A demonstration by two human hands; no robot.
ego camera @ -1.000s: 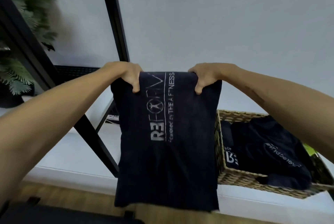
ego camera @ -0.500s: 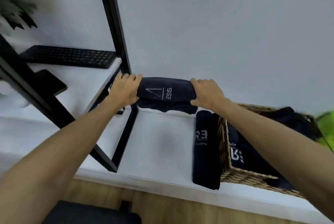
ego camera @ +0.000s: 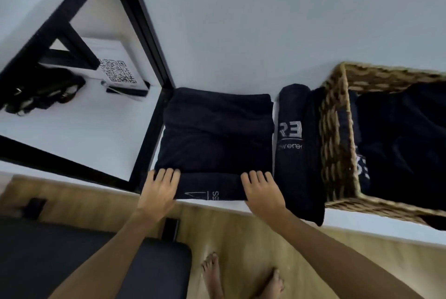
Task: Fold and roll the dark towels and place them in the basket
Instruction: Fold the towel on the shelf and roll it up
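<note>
A dark towel [ego camera: 214,134] lies spread on the white shelf [ego camera: 265,33], its near edge turned over into a thick roll that shows part of a white logo. My left hand [ego camera: 160,190] grips the roll's left end and my right hand [ego camera: 260,189] grips its right end, fingers over the top. A rolled dark towel [ego camera: 293,129] with white lettering lies just to the right, against the wicker basket [ego camera: 335,129]. More dark towels [ego camera: 398,141] fill the basket loosely.
A black metal frame leg [ego camera: 149,129] stands right at the towel's left edge. Behind it sit a QR-code card [ego camera: 115,71] and a dark strapped item [ego camera: 41,93]. A black padded bench [ego camera: 72,262] and my bare feet [ego camera: 241,279] are on the wooden floor.
The towel came down from hanging in the air onto the shelf and now lies spread out. Both hands drew back to its near edge with the rolled part. The view tilted downward.
</note>
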